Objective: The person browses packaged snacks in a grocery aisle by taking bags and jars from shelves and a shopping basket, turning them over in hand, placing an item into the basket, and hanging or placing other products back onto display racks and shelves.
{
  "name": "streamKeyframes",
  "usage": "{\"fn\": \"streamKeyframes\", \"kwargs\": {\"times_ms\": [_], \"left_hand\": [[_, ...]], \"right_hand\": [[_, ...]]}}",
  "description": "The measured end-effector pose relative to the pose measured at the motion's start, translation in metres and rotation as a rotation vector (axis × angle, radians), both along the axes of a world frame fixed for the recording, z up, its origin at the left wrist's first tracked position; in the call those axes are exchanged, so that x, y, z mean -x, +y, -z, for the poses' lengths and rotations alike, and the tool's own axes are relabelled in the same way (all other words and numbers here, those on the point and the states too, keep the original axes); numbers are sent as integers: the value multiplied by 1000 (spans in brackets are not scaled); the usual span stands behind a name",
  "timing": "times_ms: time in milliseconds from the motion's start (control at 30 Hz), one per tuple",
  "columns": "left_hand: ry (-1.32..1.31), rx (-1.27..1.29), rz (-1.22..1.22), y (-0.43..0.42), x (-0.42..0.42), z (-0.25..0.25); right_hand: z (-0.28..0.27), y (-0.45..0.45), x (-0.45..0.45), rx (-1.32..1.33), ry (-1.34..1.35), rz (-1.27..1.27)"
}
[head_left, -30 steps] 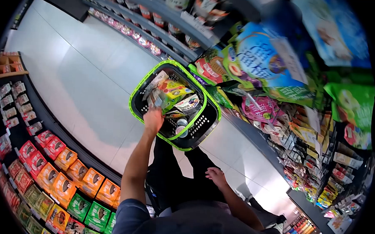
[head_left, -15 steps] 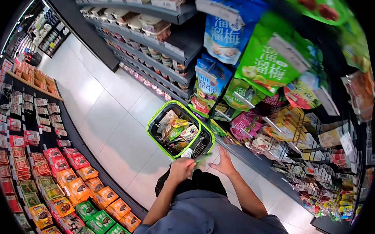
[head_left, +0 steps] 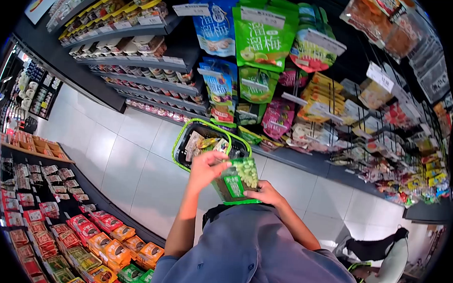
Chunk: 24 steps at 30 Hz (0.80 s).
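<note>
A green snack bag with pale green grapes pictured on it and a dark lower part is held in front of my body, its face toward me. My left hand pinches its upper left edge. Lower down, my right hand grips the right side, thumb over the front. Just beyond the bag stands a black shopping basket with a lime-green rim, on the floor. Several packets lie inside it; the bag and my left hand cover part of the basket.
Hanging snack pouches and a dark shelf unit with tubs line the far side. At left, a sloped display carries rows of packets. A person is at the lower right. Pale floor tiles run between the displays.
The green bag, seen edge-on and blurred before, now faces me. My right hand, earlier apart with spread fingers, has closed on it. My view has turned, and a person appears at lower right.
</note>
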<state>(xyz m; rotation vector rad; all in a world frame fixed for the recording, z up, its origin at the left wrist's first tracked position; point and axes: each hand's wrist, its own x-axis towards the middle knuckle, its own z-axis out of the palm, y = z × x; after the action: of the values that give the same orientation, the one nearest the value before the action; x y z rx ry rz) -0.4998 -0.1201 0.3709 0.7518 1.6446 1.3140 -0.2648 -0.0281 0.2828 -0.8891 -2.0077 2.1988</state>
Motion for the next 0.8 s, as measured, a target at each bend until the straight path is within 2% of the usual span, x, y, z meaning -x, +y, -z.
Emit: {"fn": "streamKeyframes", "kwargs": {"times_ms": [33, 100, 167, 267, 367, 433, 467, 533, 667, 733, 800], "left_hand": [[-130, -42, -116, -1, -1, 3], [-165, -339, -282, -3, -3, 19], [-275, -289, -387, -14, -7, 35], [-306, -168, -330, -38, -32, 60], [-427, 82, -90, -66, -63, 77], [-538, 7, -45, -76, -89, 78], [-536, 3, -47, -77, -100, 77], [-656, -81, -228, -79, -119, 76], [-625, -128, -276, -79, -128, 65], [-602, -128, -290, -75, -134, 60], [-600, -144, -315, -66, -144, 51]], "right_hand": [[-4, -11, -3, 44, -3, 63], [-8, -28, -10, 101, -64, 107], [-8, -44, -17, 167, 38, 276], [-8, -62, -33, 293, 92, 406], [-12, -71, -45, 340, 152, 480], [-12, -75, -50, 321, 131, 450], [-12, -77, -52, 319, 134, 447], [-13, -82, -54, 201, 108, 392], [-25, -84, -64, 196, 199, 392], [-23, -83, -74, 331, 278, 406], [-27, -78, -87, 260, 238, 370]]}}
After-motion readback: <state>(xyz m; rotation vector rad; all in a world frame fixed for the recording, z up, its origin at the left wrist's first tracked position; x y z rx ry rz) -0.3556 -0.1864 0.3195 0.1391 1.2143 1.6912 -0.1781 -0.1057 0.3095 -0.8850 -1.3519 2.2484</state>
